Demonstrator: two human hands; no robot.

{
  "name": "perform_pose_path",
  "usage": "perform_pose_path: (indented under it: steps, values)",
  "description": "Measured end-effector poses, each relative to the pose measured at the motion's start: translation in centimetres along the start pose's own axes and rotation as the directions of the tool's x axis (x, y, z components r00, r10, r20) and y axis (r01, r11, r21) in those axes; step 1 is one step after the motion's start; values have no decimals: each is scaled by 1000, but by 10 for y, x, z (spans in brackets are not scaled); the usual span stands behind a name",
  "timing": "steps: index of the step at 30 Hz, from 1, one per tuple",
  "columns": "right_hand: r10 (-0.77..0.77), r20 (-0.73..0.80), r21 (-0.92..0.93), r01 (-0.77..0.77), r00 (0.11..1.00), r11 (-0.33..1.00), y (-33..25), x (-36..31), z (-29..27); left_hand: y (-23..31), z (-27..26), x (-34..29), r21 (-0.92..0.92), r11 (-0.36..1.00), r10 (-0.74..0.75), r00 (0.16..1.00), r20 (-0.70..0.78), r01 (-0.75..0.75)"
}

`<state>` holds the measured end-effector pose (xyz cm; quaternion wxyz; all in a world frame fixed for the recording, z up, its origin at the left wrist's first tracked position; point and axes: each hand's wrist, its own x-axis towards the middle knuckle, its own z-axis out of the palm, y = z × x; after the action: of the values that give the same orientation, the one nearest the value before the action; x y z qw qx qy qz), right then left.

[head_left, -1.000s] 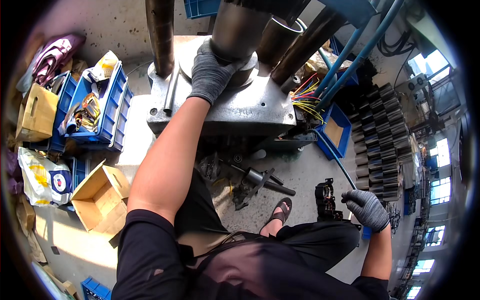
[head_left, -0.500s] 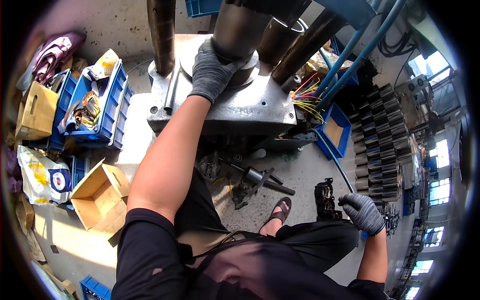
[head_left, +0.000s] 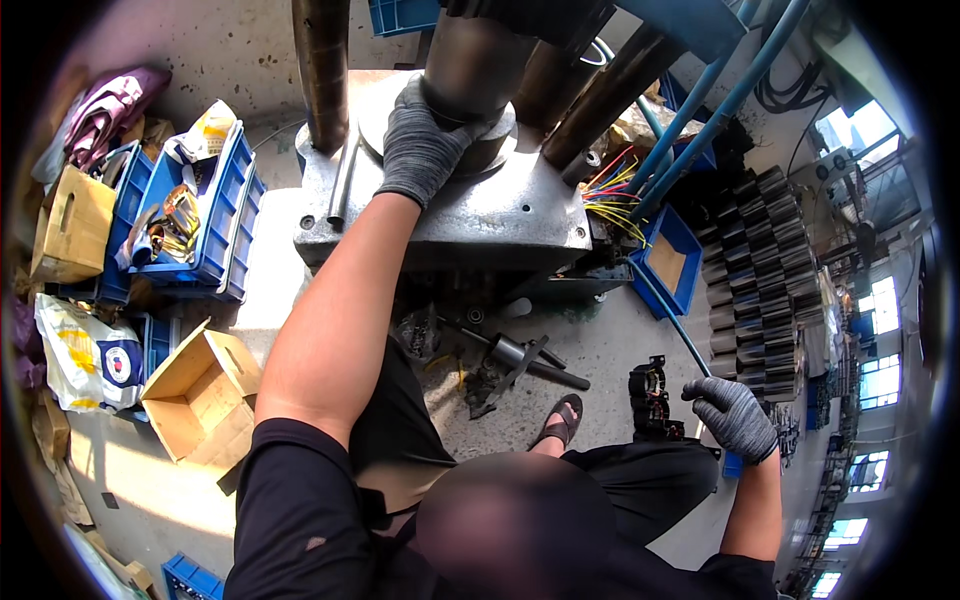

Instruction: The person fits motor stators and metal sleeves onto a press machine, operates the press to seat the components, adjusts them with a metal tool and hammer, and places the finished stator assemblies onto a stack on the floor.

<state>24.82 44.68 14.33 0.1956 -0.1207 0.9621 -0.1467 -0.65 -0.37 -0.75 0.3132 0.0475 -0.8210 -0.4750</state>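
Note:
My left hand (head_left: 425,145), in a grey knit glove, is wrapped round the lower part of an upright metal cylinder (head_left: 475,70). The cylinder stands over a round plate (head_left: 375,115) on the thick steel bed (head_left: 450,220) of a press. Right above it, a dark press head (head_left: 560,22) meets or overlaps its top; the contact itself cannot be made out. Off to the right, my gloved right hand (head_left: 738,418) is closed at the end of a long thin lever (head_left: 675,325) that slants up toward the press. Its palm side is hidden.
A metal rod (head_left: 343,185) lies on the bed beside a column (head_left: 322,75). Blue crates (head_left: 240,205) and a wooden box (head_left: 205,395) are at left. Coloured wires (head_left: 615,205), a blue tray (head_left: 690,255) and stacked metal cylinders (head_left: 755,290) stand right. Metal parts (head_left: 520,360) lie on the floor.
The dark press head has come lower over the cylinder. My right hand and the lever end have shifted slightly right; my left hand stays in place.

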Motion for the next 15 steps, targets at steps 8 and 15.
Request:
perform_pose_path:
  steps: [8,15]
  values:
    - [-13,22,-109,15,1000,994,10,-7,16,5,-4,-1,-12,1000,-13,1000,14,13]
    - [83,-107,223,-58,991,973,12,3,-13,4,-2,-2,11,1000,-15,1000,18,14]
